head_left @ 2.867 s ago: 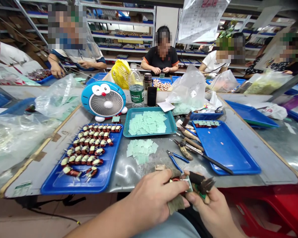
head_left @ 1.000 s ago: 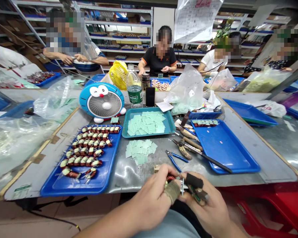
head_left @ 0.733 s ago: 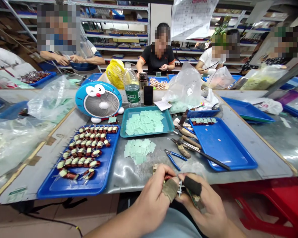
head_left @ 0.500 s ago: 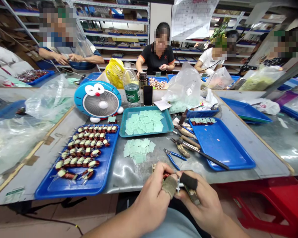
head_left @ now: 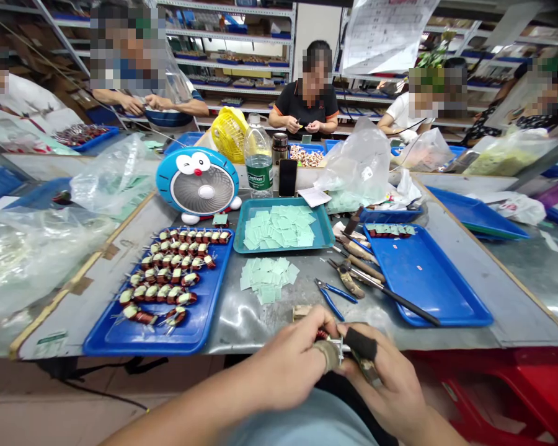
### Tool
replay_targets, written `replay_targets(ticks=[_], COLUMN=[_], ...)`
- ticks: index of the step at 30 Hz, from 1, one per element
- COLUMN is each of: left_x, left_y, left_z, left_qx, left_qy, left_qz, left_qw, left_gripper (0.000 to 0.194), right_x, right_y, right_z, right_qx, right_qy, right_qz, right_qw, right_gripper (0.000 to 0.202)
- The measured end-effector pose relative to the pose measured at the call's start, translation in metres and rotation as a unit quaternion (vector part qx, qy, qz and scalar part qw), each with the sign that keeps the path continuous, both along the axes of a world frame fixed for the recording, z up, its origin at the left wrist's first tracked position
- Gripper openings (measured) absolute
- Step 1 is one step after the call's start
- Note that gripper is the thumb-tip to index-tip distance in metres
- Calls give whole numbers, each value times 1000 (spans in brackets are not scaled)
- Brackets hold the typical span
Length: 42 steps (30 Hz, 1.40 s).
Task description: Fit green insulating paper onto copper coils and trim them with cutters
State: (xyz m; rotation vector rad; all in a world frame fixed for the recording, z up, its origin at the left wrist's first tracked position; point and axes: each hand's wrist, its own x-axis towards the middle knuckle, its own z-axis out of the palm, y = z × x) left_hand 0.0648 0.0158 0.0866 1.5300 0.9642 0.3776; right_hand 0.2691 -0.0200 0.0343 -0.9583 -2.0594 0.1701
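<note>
Near the table's front edge, my left hand (head_left: 291, 356) is closed on a small red-brown wound coil (head_left: 322, 335), mostly covered by the fingers. My right hand (head_left: 384, 365) is closed beside it, touching the coil's metal pins (head_left: 341, 350); a dull worn object (head_left: 368, 368) shows under its fingers. Both hands wear finger wraps. A wooden block (head_left: 301, 311) lies just behind my left hand. Blue-handled cutters (head_left: 331, 296) rest beyond the hands. Rows of similar coils stand in a blue tray (head_left: 144, 342) at left. Loose pale green squares (head_left: 267, 279) lie on the table.
A teal tray (head_left: 286, 248) holds more green squares. Pliers (head_left: 348, 275) and a black-handled rod (head_left: 411, 308) lie against the right blue tray (head_left: 430, 282), with a few coils at its back. A blue fan (head_left: 198, 186) and bottle (head_left: 259, 167) stand behind. Several people sit opposite.
The view has shifted, so the table contents appear farther right. Both hands stay together around the coil. The person opposite has brought both hands together.
</note>
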Motion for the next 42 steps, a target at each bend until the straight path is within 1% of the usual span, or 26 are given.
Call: replay_targets(ticks=[3,5,8,10,12,13,17,19,21,22,24,26,27,28,30,32,34,37,39,40,42], left_x=[6,9,10,8,7,6,10,12,13,13,11,7,5,2,-2,-6,-9,-10,-9,-7,-5], left_y=[-7,-10,-10,-8,-6,-6,-10,-12,-12,-12,-11,-9,-9,-8,-6,-5,-2,1,0,-2,-7], left_z=[-5,-7,-2,3,6,6,-6,-11,-14,-15,-15,-16,-17,-19,-22,-24,-26,-28,-28,-29,-29], left_qx=[58,71,59,47,38,42,91,101,105,107,88,23,-15,-45,-68,-74,-101,-146,-141,-121,-57], left_qy=[-12,-23,-25,-30,-36,-41,-60,-72,-77,-77,-75,-107,-131,-151,-158,-126,-105,-102,-101,-101,-100], left_qz=[21,27,27,6,-11,-8,43,55,62,66,61,47,44,44,48,48,41,29,31,43,76], left_qw=[998,997,998,998,999,998,993,991,990,989,991,993,990,987,984,988,988,984,984,987,990], left_gripper=[14,13,10,9,12,15,16,14,13,14,18,30,37,42,47,53,55,57,57,56,53], right_x=[0,1,3,5,7,7,5,3,3,4,7,11,12,13,14,12,9,6,4,3,1], right_y=[-2,-4,-3,0,2,2,2,1,2,3,5,8,9,10,11,12,13,14,13,13,11], right_z=[-3,-5,-3,2,7,9,8,5,3,4,7,11,13,15,17,18,18,16,13,11,7], right_qx=[12,17,14,10,8,11,30,36,24,6,-46,-84,-86,-78,-51,-26,-13,-19,-34,-37,-27], right_qy=[-3,0,5,8,5,3,-3,-1,5,10,18,17,15,13,3,-13,-28,-33,-29,-25,-12], right_qz=[-21,-28,-28,-24,-18,-15,-16,-15,-7,-1,20,47,54,53,37,21,15,3,-5,-9,-22], right_qw=[1000,999,999,1000,1000,1000,999,999,1000,1000,999,995,995,995,998,999,999,999,999,999,999], right_gripper=[31,32,33,31,30,29,29,30,29,29,29,33,36,38,40,38,36,33,32,31,32])
